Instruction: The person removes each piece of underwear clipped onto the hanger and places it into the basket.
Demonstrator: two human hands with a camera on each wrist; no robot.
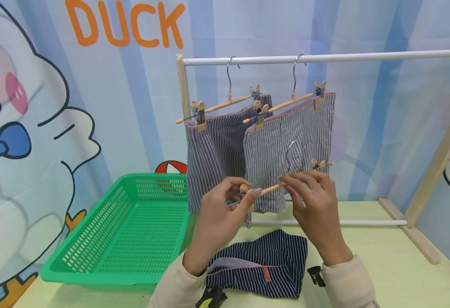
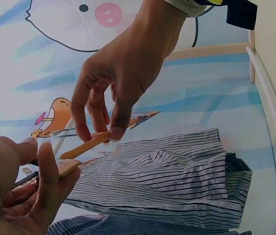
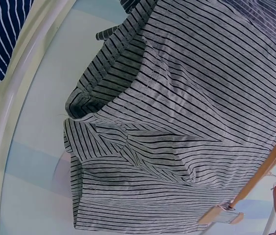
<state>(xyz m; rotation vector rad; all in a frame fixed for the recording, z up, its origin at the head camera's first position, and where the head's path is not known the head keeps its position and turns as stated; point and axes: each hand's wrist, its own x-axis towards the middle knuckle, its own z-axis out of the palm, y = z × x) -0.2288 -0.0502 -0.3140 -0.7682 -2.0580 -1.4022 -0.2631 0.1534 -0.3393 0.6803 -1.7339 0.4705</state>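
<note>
A wooden clip hanger (image 1: 272, 188) is held between both hands in front of the rack. My left hand (image 1: 222, 209) grips the clip (image 1: 244, 188) at its left end, thumb and fingers closed around it. With thumb and fingertips, my right hand (image 1: 316, 204) pinches the bar near the base of the metal hook. The hanger's other clip (image 1: 317, 164) shows beyond that hand, holding no visible cloth. Below the hands, navy striped shorts (image 1: 259, 273) lie on the table. In the left wrist view, the right hand (image 2: 123, 73) reaches down to the wooden bar (image 2: 86, 146).
On the rack's white rail (image 1: 356, 55) hang light grey striped shorts (image 1: 271, 145) and darker striped shorts (image 1: 205, 158), each clipped to a hanger. A green basket (image 1: 94, 279) stands on the left. The rack's wooden foot (image 1: 410, 231) is at the right.
</note>
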